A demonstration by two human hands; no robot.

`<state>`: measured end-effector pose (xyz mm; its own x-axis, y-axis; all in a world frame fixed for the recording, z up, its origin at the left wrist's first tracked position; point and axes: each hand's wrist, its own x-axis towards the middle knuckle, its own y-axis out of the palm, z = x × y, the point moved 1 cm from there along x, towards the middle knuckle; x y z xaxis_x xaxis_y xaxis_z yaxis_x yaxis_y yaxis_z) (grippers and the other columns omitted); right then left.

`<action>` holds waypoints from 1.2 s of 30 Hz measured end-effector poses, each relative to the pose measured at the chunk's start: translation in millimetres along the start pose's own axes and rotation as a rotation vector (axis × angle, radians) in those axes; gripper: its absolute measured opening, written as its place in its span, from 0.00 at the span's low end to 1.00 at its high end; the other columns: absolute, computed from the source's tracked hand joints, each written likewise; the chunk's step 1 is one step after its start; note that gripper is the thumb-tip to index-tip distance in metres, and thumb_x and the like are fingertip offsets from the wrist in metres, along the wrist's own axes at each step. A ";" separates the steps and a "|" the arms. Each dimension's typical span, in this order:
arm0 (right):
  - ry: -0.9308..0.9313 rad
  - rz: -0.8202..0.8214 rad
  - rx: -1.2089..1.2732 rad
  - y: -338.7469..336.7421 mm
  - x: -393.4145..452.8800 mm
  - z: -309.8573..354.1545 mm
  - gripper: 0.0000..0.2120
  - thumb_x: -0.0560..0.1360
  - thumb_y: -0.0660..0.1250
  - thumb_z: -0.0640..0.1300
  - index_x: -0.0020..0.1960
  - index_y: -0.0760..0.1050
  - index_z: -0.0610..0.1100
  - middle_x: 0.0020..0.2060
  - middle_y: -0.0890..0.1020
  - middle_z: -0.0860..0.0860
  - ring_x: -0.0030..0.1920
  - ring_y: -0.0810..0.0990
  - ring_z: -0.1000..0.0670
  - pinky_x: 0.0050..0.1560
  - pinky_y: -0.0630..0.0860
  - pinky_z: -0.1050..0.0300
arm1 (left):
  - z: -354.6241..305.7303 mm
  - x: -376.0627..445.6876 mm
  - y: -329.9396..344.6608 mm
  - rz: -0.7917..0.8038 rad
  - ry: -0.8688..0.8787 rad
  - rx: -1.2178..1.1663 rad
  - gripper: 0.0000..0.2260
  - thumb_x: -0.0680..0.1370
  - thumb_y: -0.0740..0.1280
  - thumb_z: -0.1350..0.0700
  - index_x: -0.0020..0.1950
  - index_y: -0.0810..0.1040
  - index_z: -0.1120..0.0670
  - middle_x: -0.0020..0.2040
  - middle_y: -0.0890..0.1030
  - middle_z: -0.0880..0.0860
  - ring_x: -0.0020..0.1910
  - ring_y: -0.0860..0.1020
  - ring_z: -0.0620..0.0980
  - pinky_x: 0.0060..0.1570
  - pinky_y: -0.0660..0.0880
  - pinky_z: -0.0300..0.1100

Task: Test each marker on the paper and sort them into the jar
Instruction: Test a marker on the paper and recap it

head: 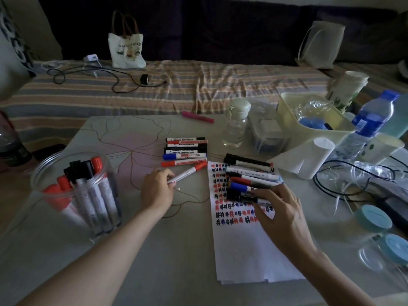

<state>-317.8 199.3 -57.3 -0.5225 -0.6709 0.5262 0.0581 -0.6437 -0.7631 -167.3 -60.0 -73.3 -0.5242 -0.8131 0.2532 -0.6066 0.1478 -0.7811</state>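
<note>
My left hand (157, 189) grips the back end of a red-capped marker (187, 173), its cap pointing up and right just above the table. My right hand (278, 214) pinches a black marker (242, 197) at the near end of a pile of several markers (249, 173) lying on the white paper (245, 250). The paper carries rows of red, black and blue test marks. A clear plastic jar (72, 191) at the left holds several red and black markers upright. Another stack of several markers (185, 149) lies in the middle of the table.
A pink marker (197, 117) lies at the table's far edge. To the right stand a small clear bottle (236, 124), a cream bin (309, 120), a paper roll (309, 160), a blue water bottle (368, 124), cables and two blue-lidded jars (373, 217). A striped sofa lies behind.
</note>
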 end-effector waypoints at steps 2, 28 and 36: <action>-0.012 -0.005 0.098 -8.1 -2.7 8.9 0.22 0.69 0.76 0.36 0.60 0.79 0.49 0.54 0.78 0.52 0.50 0.79 0.53 0.48 0.79 0.55 | -10.5 -14.2 -9.1 -0.014 -0.064 -0.104 0.04 0.75 0.70 0.61 0.48 0.80 0.54 0.45 0.79 0.51 0.43 0.78 0.50 0.36 0.69 0.38; 0.944 0.343 1.283 -76.8 -39.8 75.8 0.11 0.73 0.72 0.46 0.48 0.81 0.38 0.35 0.79 0.45 0.32 0.74 0.53 0.28 0.69 0.64 | -95.9 -125.7 -71.0 0.399 0.492 -0.379 0.07 0.78 0.66 0.51 0.52 0.79 0.53 0.40 0.74 0.38 0.40 0.74 0.37 0.38 0.66 0.27; 0.232 0.720 0.485 -70.3 -40.5 67.9 0.14 0.78 0.63 0.56 0.49 0.83 0.48 0.27 0.78 0.55 0.28 0.71 0.58 0.33 0.67 0.70 | -88.0 -130.7 -51.4 0.527 0.671 -0.100 0.14 0.80 0.52 0.42 0.54 0.73 0.47 0.44 0.70 0.41 0.41 0.72 0.42 0.40 0.72 0.34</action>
<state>-243.0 246.7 0.6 -0.3760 -0.9148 -0.1479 0.7637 -0.2155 -0.6085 -120.2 88.2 -16.0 -0.9759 -0.1239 0.1797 -0.2176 0.4872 -0.8457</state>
